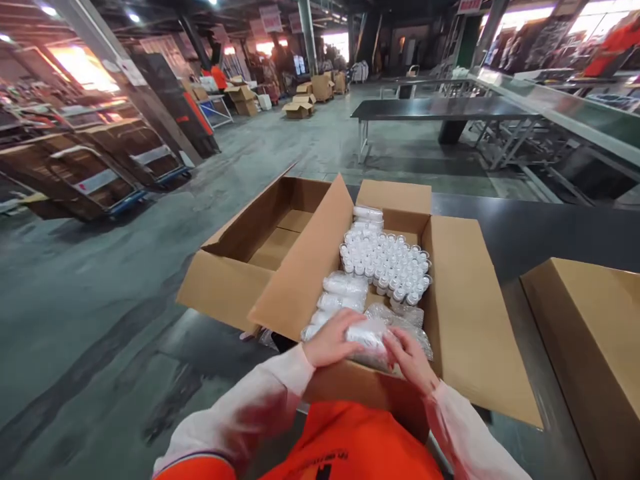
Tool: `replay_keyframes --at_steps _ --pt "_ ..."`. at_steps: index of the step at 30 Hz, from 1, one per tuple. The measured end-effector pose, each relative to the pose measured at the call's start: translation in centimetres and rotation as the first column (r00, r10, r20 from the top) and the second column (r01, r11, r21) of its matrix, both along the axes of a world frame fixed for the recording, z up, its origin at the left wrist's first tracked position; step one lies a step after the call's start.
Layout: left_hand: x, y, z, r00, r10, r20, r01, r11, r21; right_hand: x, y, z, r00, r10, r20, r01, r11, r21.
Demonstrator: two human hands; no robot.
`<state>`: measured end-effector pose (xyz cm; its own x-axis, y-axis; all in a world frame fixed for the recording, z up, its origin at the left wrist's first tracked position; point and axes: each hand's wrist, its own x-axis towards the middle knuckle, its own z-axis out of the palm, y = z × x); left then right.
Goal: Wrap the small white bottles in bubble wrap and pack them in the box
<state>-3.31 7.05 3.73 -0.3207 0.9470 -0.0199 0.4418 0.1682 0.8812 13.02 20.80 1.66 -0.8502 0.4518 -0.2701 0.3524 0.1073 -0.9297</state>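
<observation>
Both hands hold a clear bubble-wrapped bundle (369, 335) over the near end of an open cardboard box (463, 287). My left hand (333, 339) grips its left end, thumb in front and fingers behind. At its right end, my right hand (411, 357) has closed its fingers on the wrap. Inside the box, many small white-capped bottles (385, 260) stand packed together toward the middle. Wrapped white rolls (345, 285) lie along the left side, and loose-looking bubble wrap (407, 320) sits at the right. What the bundle contains cannot be made out.
A second open box (280, 247) stands against the left flap. Another cardboard box (590, 333) is at the right on the dark table (500, 233). Beyond are a black table (440, 109), a conveyor (565, 107) and loaded carts (95, 167) at left.
</observation>
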Motion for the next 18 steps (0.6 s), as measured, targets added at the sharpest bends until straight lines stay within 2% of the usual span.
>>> replay_keyframes --at_steps 2,4,6,7,8,9,11,14,16,18 --pt "-2.9 0.2 0.6 0.984 0.051 -0.173 -0.068 0.993 -0.092 -3.9 -0.5 -1.4 0.999 0.036 0.038 -0.035 0.999 -0.015" --pt "-5.0 0.4 0.4 0.923 0.05 -0.381 -0.151 0.959 -0.239 -7.0 -0.8 -2.8 0.996 0.052 0.07 -0.057 0.997 0.06" --pt "-5.8 0.4 -0.4 0.786 -0.012 -0.618 -0.241 0.915 -0.324 -8.2 -0.2 -3.8 0.993 0.035 0.116 -0.055 0.983 0.174" --pt "-5.8 0.3 -0.9 0.722 -0.048 -0.691 -0.274 0.897 -0.348 -8.1 0.4 -4.1 0.99 0.022 0.141 -0.054 0.972 0.228" --pt "-5.6 0.2 -1.5 0.687 -0.079 -0.723 -0.291 0.881 -0.373 -7.6 1.4 -4.2 0.986 0.005 0.167 -0.052 0.959 0.279" --pt "-5.3 0.2 -2.0 0.686 -0.101 -0.72 -0.297 0.865 -0.405 -6.8 2.6 -4.2 0.981 -0.019 0.192 -0.046 0.944 0.327" --pt "-4.9 0.4 -2.7 0.742 -0.128 -0.658 -0.29 0.824 -0.487 -5.2 5.4 -3.9 0.969 -0.084 0.232 -0.024 0.904 0.427" --pt "-5.6 1.7 -2.4 0.807 -0.12 -0.578 -0.296 0.764 -0.573 -4.1 8.6 -3.8 0.961 -0.093 0.262 -0.06 0.851 0.521" --pt "-6.2 3.3 -1.7 0.834 -0.108 -0.541 -0.293 0.744 -0.6 -4.7 8.8 -4.3 0.961 -0.026 0.276 -0.127 0.843 0.523" --pt "-6.2 5.0 -0.8 0.848 -0.095 -0.521 -0.267 0.773 -0.576 -5.9 7.5 -5.4 0.958 0.016 0.287 -0.165 0.848 0.504"
